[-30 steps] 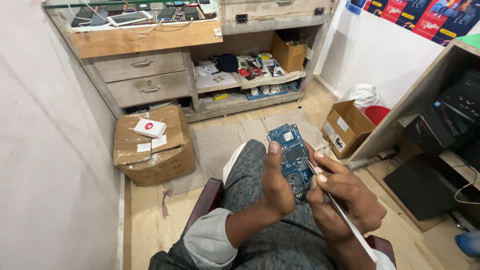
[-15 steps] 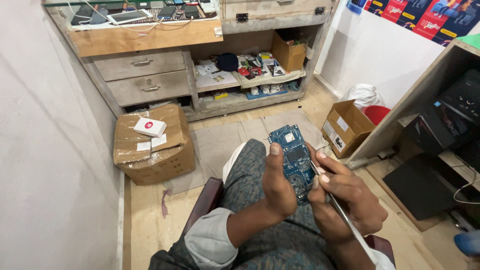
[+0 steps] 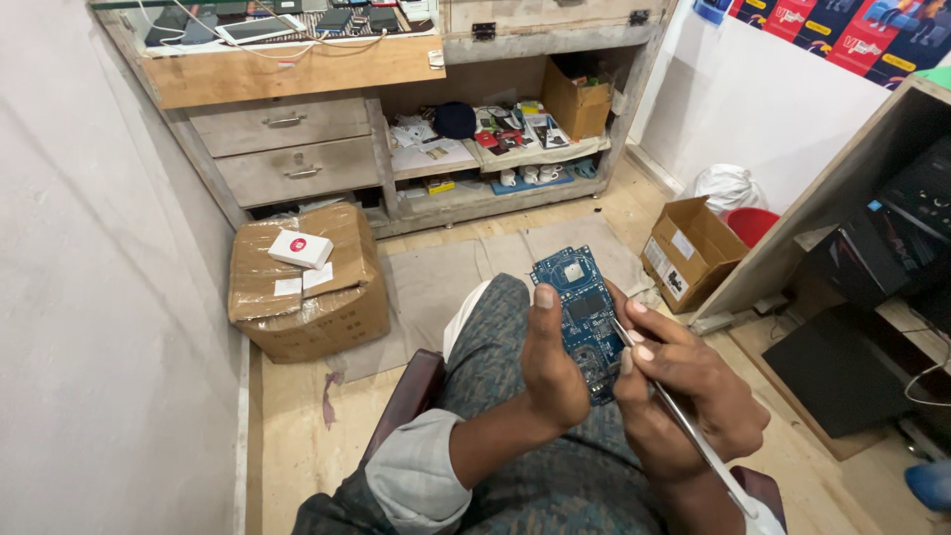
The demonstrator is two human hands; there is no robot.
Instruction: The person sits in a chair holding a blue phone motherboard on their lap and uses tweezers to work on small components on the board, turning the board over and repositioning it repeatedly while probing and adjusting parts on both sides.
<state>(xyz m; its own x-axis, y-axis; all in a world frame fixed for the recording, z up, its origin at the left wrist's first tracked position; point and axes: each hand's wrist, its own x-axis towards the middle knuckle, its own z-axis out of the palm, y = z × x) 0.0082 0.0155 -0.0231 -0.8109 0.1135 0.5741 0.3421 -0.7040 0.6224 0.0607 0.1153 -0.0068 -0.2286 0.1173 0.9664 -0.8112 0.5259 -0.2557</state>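
Gripping a blue circuit board (image 3: 580,309), left hand (image 3: 551,369) closed; right hand (image 3: 684,396) pinches tweezers (image 3: 684,428); taped carton (image 3: 302,287) left.

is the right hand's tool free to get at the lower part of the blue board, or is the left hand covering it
Probably yes. The left hand grips the blue circuit board along its left edge, thumb up the side, leaving the face bare. The right hand already has the thin metal tool angled at the board's right edge.

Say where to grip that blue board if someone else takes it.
Pinch the free top end of the board by its long edges, coming from above and beyond. The left hand covers the lower half, and the right hand has a thin tool at the right edge.
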